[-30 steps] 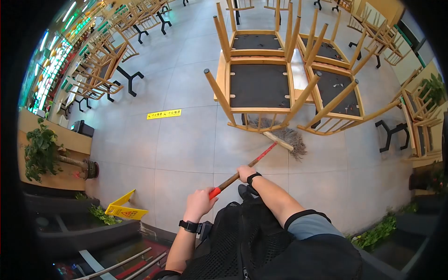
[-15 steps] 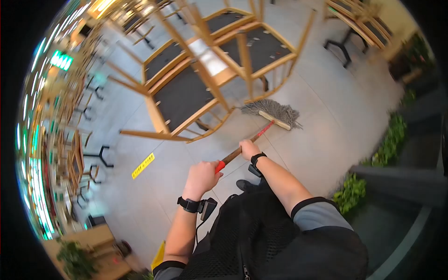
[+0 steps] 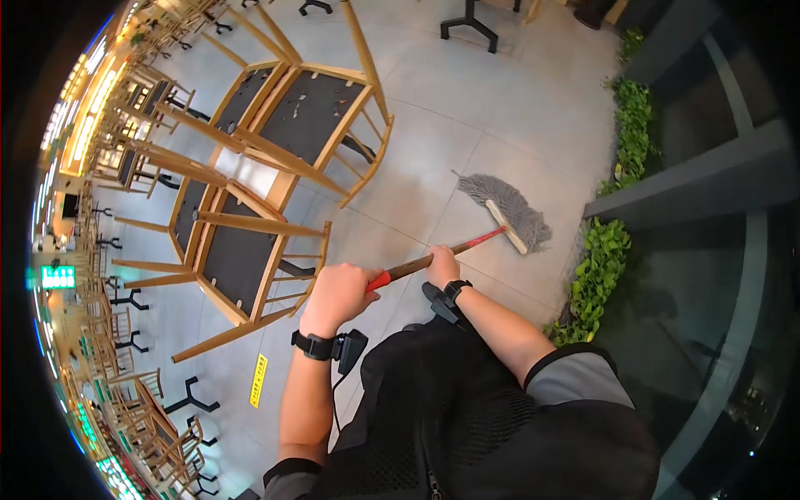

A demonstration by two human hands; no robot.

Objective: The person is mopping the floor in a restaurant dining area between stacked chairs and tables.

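Note:
A mop [image 3: 410, 268] with a wooden handle and red parts slants away from me across the floor. My left hand [image 3: 335, 293] is wrapped round the red grip at its upper end. Lower down the shaft, my right hand [image 3: 442, 266] is closed round the wood. The grey string mop head [image 3: 510, 208], fixed to a pale wooden bar, lies spread on the tiles ahead and to the right. Both wrists wear black straps with small devices.
Upturned wooden chairs [image 3: 237, 258] rest on a table [image 3: 250, 177] to the left. Green plants [image 3: 602, 271] line the glass wall on the right. A yellow floor strip [image 3: 259, 381] lies at lower left. A black table base [image 3: 469, 32] stands at the far side.
My view has turned to the right, so the chairs now appear further left. The mop head has come away from the chairs, nearer the plants. Both hands keep their hold on the handle.

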